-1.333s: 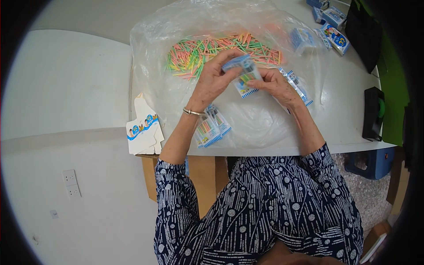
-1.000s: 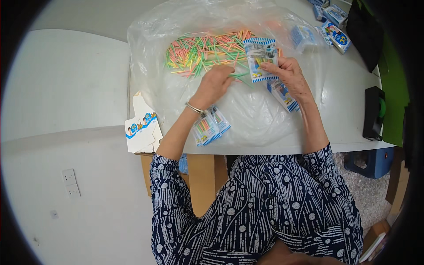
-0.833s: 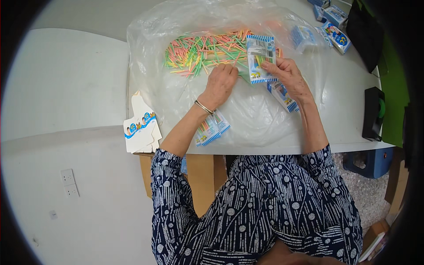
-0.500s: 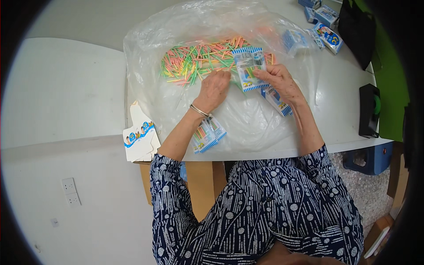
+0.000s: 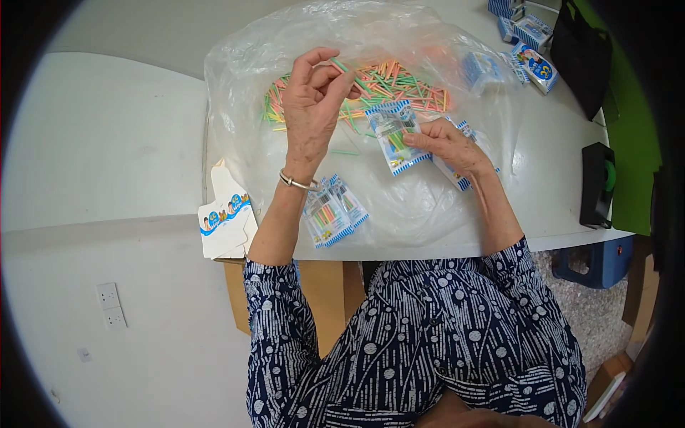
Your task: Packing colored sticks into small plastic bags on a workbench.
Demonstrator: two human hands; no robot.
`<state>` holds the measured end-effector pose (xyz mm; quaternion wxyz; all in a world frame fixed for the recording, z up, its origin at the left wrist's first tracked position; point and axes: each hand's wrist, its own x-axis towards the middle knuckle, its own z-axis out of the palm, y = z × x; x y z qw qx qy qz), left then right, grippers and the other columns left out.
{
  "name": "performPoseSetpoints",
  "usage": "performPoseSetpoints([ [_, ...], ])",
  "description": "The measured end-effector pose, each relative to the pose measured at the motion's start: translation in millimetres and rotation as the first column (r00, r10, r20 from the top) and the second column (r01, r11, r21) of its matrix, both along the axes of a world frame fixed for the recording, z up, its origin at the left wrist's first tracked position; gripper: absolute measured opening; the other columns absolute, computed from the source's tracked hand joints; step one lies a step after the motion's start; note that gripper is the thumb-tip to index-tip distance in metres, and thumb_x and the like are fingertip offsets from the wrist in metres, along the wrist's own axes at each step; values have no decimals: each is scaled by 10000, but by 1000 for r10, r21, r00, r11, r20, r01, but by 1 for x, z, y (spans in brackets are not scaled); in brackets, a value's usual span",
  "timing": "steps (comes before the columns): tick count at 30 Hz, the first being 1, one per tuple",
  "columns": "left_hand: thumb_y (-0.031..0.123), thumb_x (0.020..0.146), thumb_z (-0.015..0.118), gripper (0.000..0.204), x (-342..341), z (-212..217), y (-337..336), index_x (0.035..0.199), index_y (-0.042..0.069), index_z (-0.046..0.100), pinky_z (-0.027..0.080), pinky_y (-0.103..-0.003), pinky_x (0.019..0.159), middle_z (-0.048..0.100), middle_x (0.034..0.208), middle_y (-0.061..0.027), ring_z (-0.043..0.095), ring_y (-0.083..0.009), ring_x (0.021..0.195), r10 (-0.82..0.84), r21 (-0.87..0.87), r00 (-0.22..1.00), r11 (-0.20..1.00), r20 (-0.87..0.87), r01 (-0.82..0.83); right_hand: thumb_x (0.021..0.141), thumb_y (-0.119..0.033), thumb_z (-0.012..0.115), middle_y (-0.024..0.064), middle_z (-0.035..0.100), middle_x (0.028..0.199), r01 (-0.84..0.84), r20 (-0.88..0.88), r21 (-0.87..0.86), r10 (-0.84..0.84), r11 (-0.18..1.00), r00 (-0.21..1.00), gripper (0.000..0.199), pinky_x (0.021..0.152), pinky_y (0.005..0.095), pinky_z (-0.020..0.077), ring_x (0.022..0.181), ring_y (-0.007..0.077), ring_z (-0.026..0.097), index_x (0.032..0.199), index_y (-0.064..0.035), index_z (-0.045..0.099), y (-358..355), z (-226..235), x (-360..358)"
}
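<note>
From the head camera, a pale bench stands against a light wall with a socket plate low down; speckled floor shows at the right. A crinkled clear plastic sheet covers the benchtop, with thin coloured sticks heaped on it. The left hand is raised, pinching a few sticks. The right hand grips a small glossy packet with blue edging, just above the sheet. Filled packets lie near the front edge, beside a flat folded carton.
</note>
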<state>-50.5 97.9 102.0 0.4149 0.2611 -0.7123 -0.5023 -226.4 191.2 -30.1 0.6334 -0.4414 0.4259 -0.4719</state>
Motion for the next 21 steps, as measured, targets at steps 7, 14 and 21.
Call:
performPoseSetpoints([
  [7,14,869,622,242,5,-11,11,1096,9,538,471,-202,682,630,782,-17,584,-65,738,-14,55,999,998,43,12,904,-212,634,46,695,911,-60,36,23,59,998,998,251,739,205,478,813,58,614,992,17,687,3,6,2],
  [14,94,901,622,267,15,-32,14,1154,15,587,470,-240,779,647,929,-29,605,-111,883,-27,-109,924,991,382,74,900,-194,638,55,693,923,-88,131,2,87,996,987,242,742,217,487,814,64,621,1008,18,680,3,12,5],
  [21,111,854,674,380,12,-39,21,1188,20,517,505,-270,787,602,1054,-60,601,-135,922,-142,141,943,985,301,103,864,-220,678,18,665,854,20,219,-26,-14,999,976,257,696,210,447,770,54,585,982,8,686,5,20,13],
])
